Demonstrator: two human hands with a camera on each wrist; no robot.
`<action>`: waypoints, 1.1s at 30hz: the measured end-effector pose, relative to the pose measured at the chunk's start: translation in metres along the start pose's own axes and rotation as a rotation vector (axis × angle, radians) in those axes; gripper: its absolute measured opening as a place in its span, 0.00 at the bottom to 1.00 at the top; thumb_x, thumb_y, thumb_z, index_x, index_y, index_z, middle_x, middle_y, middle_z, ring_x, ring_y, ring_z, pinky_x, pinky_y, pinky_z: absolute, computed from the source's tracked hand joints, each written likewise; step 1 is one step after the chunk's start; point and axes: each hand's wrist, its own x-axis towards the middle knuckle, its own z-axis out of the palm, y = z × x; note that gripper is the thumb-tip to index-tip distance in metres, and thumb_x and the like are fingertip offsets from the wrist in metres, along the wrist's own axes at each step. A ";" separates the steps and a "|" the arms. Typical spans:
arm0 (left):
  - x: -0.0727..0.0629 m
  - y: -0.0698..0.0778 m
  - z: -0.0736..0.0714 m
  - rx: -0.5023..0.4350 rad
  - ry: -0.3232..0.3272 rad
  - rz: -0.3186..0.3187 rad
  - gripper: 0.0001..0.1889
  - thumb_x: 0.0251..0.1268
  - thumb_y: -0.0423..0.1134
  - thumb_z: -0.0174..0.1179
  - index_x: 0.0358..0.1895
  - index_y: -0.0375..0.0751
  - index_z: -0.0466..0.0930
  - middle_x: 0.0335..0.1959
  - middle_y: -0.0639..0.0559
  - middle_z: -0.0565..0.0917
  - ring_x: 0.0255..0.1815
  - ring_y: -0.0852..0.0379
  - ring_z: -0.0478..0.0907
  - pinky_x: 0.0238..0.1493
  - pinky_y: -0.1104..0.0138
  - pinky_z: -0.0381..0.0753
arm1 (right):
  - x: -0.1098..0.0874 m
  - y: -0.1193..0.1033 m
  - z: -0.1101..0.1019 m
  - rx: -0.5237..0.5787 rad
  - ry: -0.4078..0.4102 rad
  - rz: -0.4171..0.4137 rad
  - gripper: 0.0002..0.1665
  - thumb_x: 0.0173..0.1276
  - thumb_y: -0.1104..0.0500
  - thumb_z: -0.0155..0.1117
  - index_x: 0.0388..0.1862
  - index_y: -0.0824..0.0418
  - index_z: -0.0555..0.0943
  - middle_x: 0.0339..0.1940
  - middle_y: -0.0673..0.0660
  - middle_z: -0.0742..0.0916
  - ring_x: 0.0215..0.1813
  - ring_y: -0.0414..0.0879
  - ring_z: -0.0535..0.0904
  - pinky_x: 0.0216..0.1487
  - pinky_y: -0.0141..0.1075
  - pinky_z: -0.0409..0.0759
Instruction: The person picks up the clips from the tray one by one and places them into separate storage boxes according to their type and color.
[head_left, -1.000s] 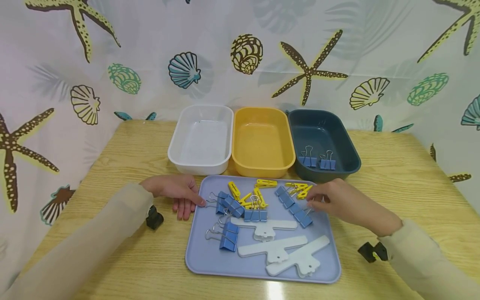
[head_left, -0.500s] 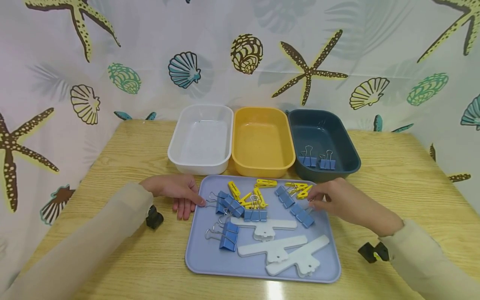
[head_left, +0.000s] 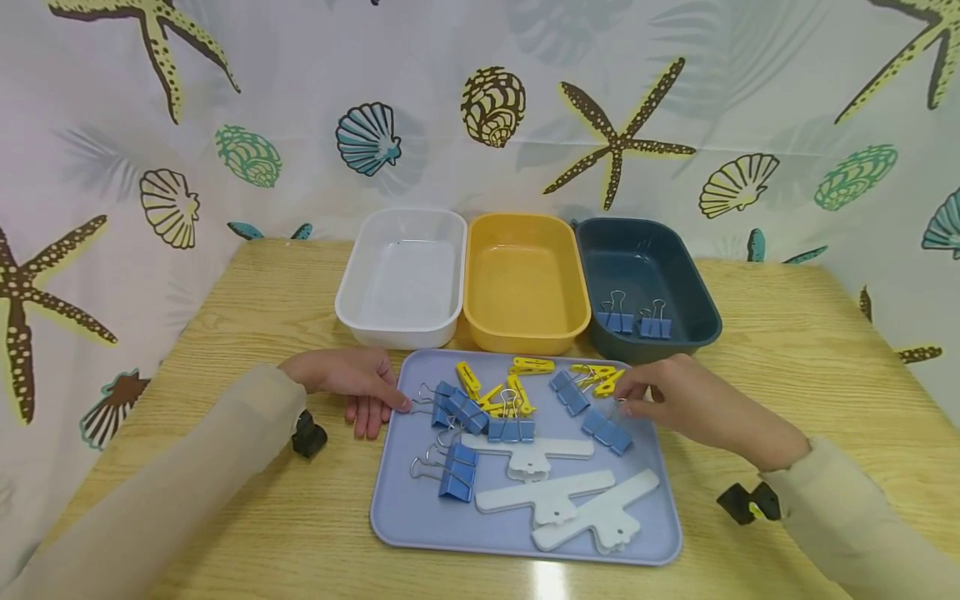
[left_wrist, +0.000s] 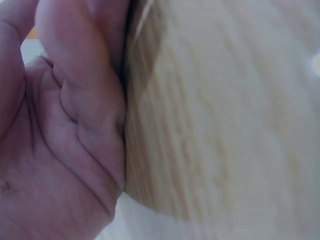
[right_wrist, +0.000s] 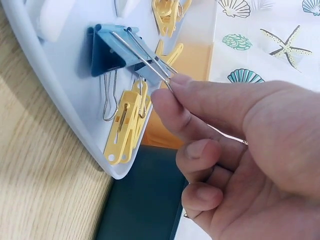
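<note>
My right hand (head_left: pixel 678 400) pinches the wire handle of a blue binder clip (head_left: pixel 607 431) between thumb and forefinger, at the right side of the lilac tray (head_left: pixel 405 525). In the right wrist view the same binder clip (right_wrist: pixel 107 50) hangs from the fingertips; whether it touches the tray cannot be told. My left hand (head_left: pixel 352 383) rests on the table at the tray's left edge, one digit reaching onto the rim; its palm (left_wrist: pixel 55 165) shows in the left wrist view. Another binder clip (head_left: pixel 570 393) lies beside the held one, near yellow clothespins (head_left: pixel 607 382).
More blue binder clips (head_left: pixel 459 473), yellow clothespins (head_left: pixel 468 380) and white wide-jawed clips (head_left: pixel 547 497) lie on the tray. Behind it stand a white bin (head_left: pixel 401 340), a yellow bin (head_left: pixel 525 343) and a dark teal bin (head_left: pixel 701 321) with two binder clips (head_left: pixel 655 328) inside.
The pinched binder clip has turned slightly and come apart from the binder clip beside it, shifting a little toward the right. My left hand has stayed still.
</note>
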 end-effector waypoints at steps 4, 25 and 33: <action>0.000 0.000 0.000 0.000 0.001 -0.003 0.20 0.64 0.51 0.61 0.24 0.37 0.82 0.21 0.44 0.88 0.17 0.58 0.84 0.16 0.74 0.75 | 0.000 0.000 0.000 -0.007 0.009 -0.014 0.07 0.62 0.60 0.69 0.39 0.53 0.86 0.31 0.43 0.86 0.30 0.36 0.73 0.29 0.28 0.74; 0.000 0.000 0.000 -0.004 -0.006 -0.010 0.20 0.64 0.51 0.61 0.24 0.37 0.82 0.21 0.44 0.87 0.17 0.58 0.84 0.16 0.74 0.76 | -0.002 -0.001 -0.002 -0.003 0.039 -0.017 0.07 0.64 0.63 0.66 0.38 0.54 0.86 0.30 0.44 0.85 0.30 0.36 0.73 0.28 0.28 0.73; 0.001 -0.001 0.000 -0.011 -0.005 -0.001 0.20 0.63 0.51 0.61 0.24 0.36 0.82 0.21 0.44 0.87 0.17 0.58 0.84 0.16 0.74 0.76 | -0.001 -0.001 -0.004 -0.009 0.037 -0.016 0.06 0.64 0.63 0.66 0.38 0.54 0.85 0.30 0.44 0.85 0.30 0.37 0.73 0.28 0.28 0.73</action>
